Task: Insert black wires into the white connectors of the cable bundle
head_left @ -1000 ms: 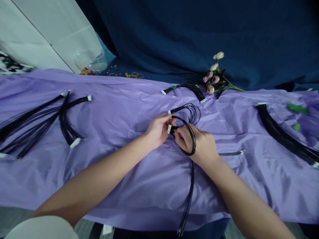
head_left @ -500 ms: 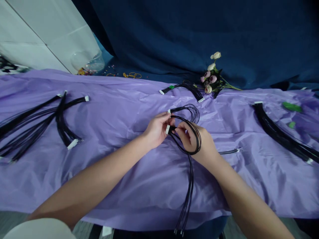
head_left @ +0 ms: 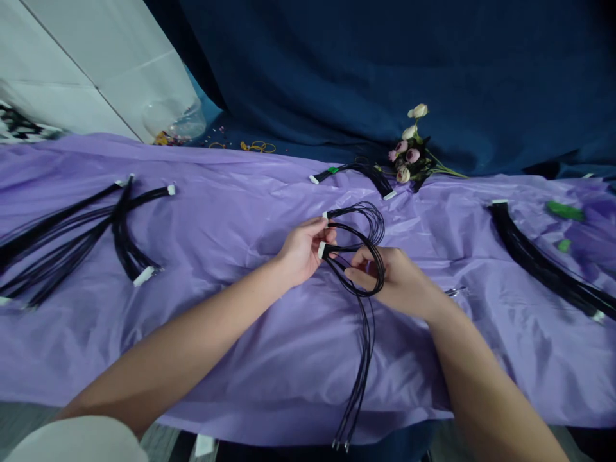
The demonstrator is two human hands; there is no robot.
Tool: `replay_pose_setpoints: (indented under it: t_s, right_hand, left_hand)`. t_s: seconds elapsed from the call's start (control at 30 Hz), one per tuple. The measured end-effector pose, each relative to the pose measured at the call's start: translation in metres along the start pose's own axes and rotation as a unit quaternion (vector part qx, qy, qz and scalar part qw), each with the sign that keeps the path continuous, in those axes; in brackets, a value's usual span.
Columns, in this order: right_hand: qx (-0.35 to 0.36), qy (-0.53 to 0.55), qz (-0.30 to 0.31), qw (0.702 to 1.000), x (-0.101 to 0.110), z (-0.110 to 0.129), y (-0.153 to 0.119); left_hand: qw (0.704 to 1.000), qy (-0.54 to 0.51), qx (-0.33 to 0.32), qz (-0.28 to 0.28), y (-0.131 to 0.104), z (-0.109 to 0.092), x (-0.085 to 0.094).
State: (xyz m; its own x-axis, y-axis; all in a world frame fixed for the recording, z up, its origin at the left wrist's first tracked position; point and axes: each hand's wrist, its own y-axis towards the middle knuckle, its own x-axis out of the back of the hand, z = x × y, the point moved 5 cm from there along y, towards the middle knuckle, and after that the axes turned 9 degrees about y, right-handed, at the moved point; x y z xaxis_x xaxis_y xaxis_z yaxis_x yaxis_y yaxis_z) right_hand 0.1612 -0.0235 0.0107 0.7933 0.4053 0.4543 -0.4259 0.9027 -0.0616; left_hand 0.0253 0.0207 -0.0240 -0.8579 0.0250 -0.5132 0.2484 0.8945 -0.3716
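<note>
My left hand (head_left: 304,251) pinches a black wire harness near its white connectors, one (head_left: 322,250) at the fingertips and another just above it. The thin black wires (head_left: 378,224) curve into loops to the right of that hand. Several loose wire ends (head_left: 360,385) hang down over the purple cloth towards its front edge. My right hand (head_left: 385,276) is at the right side of the loops, its thumb and fingers curled around the wires; whether it grips them tightly is hard to see.
Black harnesses with white connectors lie on the purple cloth (head_left: 231,212) at left (head_left: 72,231), at the back (head_left: 366,172) and at right (head_left: 539,263). Artificial flowers (head_left: 409,154) rest at the back edge. Green pieces (head_left: 565,210) lie far right. A clear container (head_left: 176,119) stands behind.
My right hand has moved a little down and to the right, away from the lower white connector. My left hand keeps its hold, and the wire loops have shifted slightly.
</note>
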Motion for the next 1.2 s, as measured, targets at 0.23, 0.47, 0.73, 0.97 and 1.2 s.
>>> replay_pose_setpoints:
  t_s: [0.23, 0.47, 0.73, 0.97, 1.2]
  right_hand:
    - [-0.115, 0.315, 0.000, 0.942, 0.010, -0.008, -0.004]
    - [-0.029, 0.540, -0.173, 0.823, 0.065, -0.012, -0.010]
    - [0.093, 0.605, -0.351, 0.709, 0.077, -0.016, -0.013]
    - [0.127, 0.572, -0.285, 0.759, 0.069, -0.002, -0.012]
    - [0.138, 0.171, -0.325, 0.920, 0.046, 0.006, -0.012]
  left_hand:
    - [1.000, -0.005, 0.005, 0.029, 0.001, 0.000, -0.001]
    - [0.998, -0.023, 0.027, 0.044, -0.002, -0.002, -0.003]
    - [0.998, -0.006, 0.029, 0.062, -0.005, 0.000, -0.006]
    - [0.994, 0.047, 0.030, 0.094, -0.011, 0.002, -0.011]
    - [0.990, 0.066, 0.042, 0.119, -0.012, 0.004, -0.012]
